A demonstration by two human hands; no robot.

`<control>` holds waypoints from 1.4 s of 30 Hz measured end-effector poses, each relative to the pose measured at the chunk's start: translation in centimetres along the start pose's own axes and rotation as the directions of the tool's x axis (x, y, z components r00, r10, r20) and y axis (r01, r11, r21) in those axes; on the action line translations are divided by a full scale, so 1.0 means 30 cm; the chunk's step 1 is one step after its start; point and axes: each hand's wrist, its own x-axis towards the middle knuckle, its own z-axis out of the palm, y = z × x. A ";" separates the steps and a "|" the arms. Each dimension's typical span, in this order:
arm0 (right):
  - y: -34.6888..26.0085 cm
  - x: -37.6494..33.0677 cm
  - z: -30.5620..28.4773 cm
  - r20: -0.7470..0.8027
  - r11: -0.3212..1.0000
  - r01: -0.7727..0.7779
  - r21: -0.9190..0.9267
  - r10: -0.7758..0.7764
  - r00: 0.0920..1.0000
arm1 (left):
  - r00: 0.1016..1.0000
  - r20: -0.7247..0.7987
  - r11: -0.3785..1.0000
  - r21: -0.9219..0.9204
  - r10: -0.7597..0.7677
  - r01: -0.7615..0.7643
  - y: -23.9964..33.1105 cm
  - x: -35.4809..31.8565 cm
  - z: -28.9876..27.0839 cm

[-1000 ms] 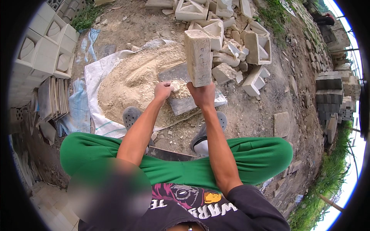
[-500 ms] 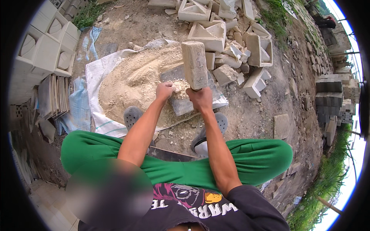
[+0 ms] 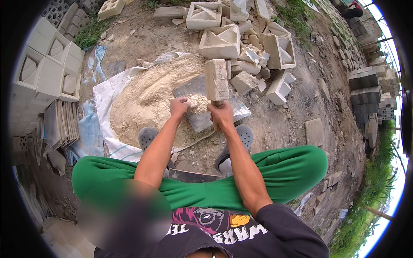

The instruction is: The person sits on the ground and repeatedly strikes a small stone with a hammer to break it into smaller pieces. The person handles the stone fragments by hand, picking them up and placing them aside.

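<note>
My right hand (image 3: 221, 115) is shut on the short handle of a heavy hammer whose head is a pale rectangular block (image 3: 216, 80). The head stands upright just above a flat grey slab (image 3: 191, 88) lying on the ground between my feet. My left hand (image 3: 179, 106) rests on a small heap of crumbled pale stone (image 3: 199, 102) on that slab, fingers curled over the pieces, right beside the hammer head.
A mound of pale powder (image 3: 146, 101) lies on a white sack (image 3: 103, 99) left of the slab. Broken hollow blocks (image 3: 221, 41) are heaped beyond it. Stacked moulded blocks (image 3: 45, 69) stand at left, grey block stacks (image 3: 363, 81) at right. My grey shoes (image 3: 148, 137) flank the slab.
The hammer head has come down and slightly left toward the slab. My left hand has stayed on the crumbled stone.
</note>
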 end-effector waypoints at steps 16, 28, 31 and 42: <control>-0.036 -0.030 -0.023 0.078 0.998 -0.054 -0.023 0.056 0.995 | 0.988 0.134 0.997 -0.016 0.073 -0.071 -0.032 0.051 -0.046; 0.177 -0.001 0.070 0.090 0.902 -0.095 -0.422 0.146 0.985 | 0.989 0.144 0.980 -0.192 -0.031 0.059 0.062 -0.030 -0.013; 0.094 0.002 0.018 0.088 0.891 -0.025 -0.453 0.072 0.993 | 0.987 0.123 0.968 -0.218 -0.100 0.125 0.055 -0.037 -0.002; 0.087 -0.044 0.086 0.084 0.940 0.101 -0.324 -0.078 0.993 | 1.000 -0.020 0.980 0.198 0.008 -0.004 0.014 -0.069 -0.029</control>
